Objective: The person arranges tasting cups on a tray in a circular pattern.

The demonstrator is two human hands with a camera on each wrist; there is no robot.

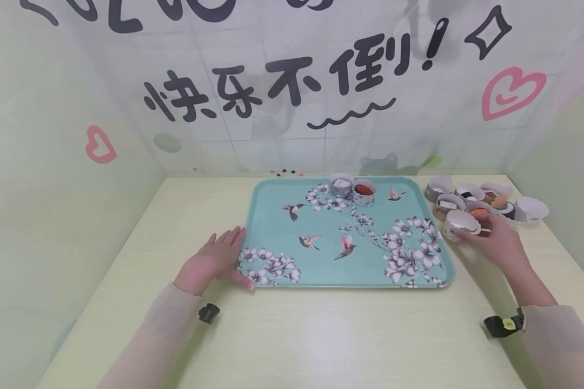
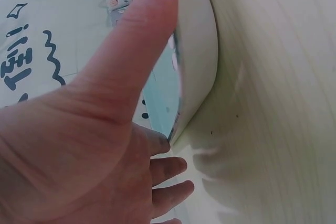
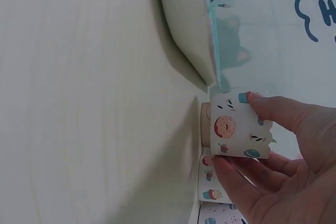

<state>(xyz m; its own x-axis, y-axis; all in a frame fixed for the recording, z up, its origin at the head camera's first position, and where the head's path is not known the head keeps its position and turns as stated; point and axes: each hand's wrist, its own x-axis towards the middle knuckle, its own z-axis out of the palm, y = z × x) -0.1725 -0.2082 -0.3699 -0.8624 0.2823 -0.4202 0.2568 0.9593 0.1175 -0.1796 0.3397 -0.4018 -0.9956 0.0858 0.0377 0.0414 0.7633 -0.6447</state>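
Note:
A white paper baking cup [image 1: 459, 220] printed with donuts and cupcakes is pinched between the thumb and fingers of my right hand [image 1: 505, 247]. In the right wrist view this cup [image 3: 236, 127] appears raised a little above the table, beside the tray's right edge. My left hand [image 1: 213, 259] touches the left edge of a light-blue tray [image 1: 274, 216] with flowers and birds on it, fingers mostly straight. Toward the tray's back edge stand two filled cups, one with a white filling [image 1: 342, 186] and one with a red filling [image 1: 364, 190].
Right of the tray, several paper cups [image 1: 439, 189] are crowded together, some with small food-like pieces inside. A wide pale cup [image 1: 531, 209] sits at their right end, near the wall. The pale wooden table [image 1: 321, 340] meets a printed backdrop [image 1: 282, 151] behind.

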